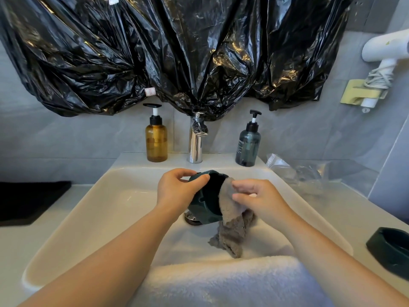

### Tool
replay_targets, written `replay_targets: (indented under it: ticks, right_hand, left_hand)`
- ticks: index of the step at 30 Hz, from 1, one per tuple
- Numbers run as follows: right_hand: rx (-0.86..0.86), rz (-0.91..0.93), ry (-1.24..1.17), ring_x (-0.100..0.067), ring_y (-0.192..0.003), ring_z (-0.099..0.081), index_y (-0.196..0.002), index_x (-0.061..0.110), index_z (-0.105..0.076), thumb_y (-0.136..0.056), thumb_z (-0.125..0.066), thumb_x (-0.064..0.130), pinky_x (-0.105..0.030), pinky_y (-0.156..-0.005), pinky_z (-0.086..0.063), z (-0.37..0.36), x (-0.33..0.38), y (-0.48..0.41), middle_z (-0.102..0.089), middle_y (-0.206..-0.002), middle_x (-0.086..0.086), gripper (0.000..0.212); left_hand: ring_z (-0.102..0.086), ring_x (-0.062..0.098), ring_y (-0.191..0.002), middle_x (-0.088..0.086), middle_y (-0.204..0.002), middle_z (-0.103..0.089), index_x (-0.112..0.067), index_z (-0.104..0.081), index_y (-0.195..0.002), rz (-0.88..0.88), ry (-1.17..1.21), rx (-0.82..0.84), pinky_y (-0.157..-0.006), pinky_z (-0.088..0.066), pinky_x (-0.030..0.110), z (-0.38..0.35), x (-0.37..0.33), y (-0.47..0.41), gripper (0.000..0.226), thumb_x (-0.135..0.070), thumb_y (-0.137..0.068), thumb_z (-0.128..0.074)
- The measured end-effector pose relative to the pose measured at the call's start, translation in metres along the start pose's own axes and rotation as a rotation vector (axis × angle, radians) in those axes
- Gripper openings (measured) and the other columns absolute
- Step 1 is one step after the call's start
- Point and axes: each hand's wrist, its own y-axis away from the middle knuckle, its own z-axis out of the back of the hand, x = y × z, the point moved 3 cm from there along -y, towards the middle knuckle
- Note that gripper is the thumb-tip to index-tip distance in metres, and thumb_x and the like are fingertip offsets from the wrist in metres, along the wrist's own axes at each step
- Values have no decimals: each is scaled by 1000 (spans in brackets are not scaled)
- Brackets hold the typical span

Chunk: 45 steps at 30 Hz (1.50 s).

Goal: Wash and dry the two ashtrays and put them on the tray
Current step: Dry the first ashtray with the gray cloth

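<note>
Over the white sink (106, 196), the left hand (177, 191) grips the rim of a dark green ashtray (205, 209). It is tipped on edge, bowl opening toward three o'clock and its face running twelve to six, likely so the right hand (259, 200) can work in the grey cloth (230, 235) it pinches. The second ashtray (389, 249) sits upright on the counter (345, 209) at four o'clock.

The held ashtray (200, 207) hides most of the drain (192, 220). The second ashtray (387, 247) is cut by the right edge. Crumpled black plastic (177, 52) covers the top of the faucet (195, 147).
</note>
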Motion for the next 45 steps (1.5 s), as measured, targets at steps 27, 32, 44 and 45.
replay_targets:
  ticks: [27, 32, 44, 45]
  right_hand:
    - [-32, -188, -20, -12, -76, -67, -102, 19, -65, -66, -88, 27, -24, -56, -48, -6, -16, 2, -73, -90, 2, 43]
    - [-72, -170, 178, -8, -72, -59, -84, 19, -63, -72, -82, 23, -19, -55, -38, -9, -16, 3, -65, -78, 7, 23]
    - [-114, -251, 215, -19, -60, -50, -70, -1, -65, -78, -69, 15, -28, -55, -36, -4, -21, -4, -59, -64, -8, 19]
    - [-125, -260, 201, -18, -58, -50, -65, 4, -63, -79, -69, 15, -28, -54, -37, -3, -21, -4, -57, -61, -5, 19]
  left_hand:
    - [-66, 19, -92, 2, -98, -70, -19, -67, -107, -91, 11, 14, -65, -57, 26, -3, -10, 15, 41, -39, -74, -78]
    - [-68, 14, -84, -1, -91, -72, -19, -69, -107, -154, -10, 87, -68, -60, 28, -9, -14, 23, 41, -34, -71, -81]
    - [-68, 14, -93, -1, -104, -71, -20, -60, -120, -121, 23, 145, -72, -58, 25, -12, -14, 24, 64, -42, -65, -83]
    - [-67, 16, -97, 0, -109, -69, -20, -56, -125, -95, 9, 177, -75, -58, 26, -13, -13, 23, 71, -43, -64, -83]
